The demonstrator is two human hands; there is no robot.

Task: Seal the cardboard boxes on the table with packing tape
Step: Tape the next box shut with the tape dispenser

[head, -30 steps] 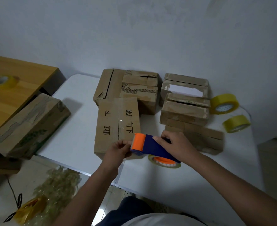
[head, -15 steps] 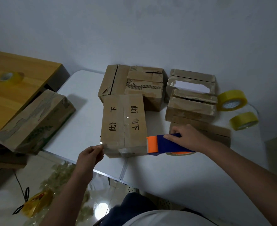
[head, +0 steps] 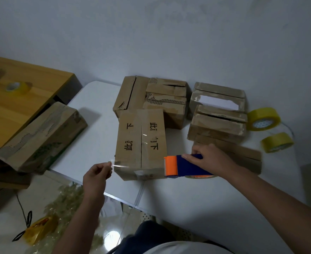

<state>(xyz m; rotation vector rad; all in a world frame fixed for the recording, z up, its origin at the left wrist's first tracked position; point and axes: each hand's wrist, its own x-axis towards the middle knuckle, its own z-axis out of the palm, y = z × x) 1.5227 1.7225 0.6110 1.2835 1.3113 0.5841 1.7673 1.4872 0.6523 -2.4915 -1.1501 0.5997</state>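
A cardboard box with black characters on top lies at the near edge of the white table. My right hand grips a blue and orange tape dispenser pressed against the box's right near corner. My left hand pinches the free end of a clear tape strip just left of the box's near left corner. The strip stretches across the box's near side. More cardboard boxes are stacked behind it.
Two yellow tape rolls lie at the table's right. A stack of boxes stands to the right. A long box rests left of the table, against a wooden desk holding another tape roll. Crumpled tape lies on the floor.
My left hand has drawn the tape end leftwards past the box's corner while my right hand carried the dispenser to the box's right corner. The view shifted slightly.
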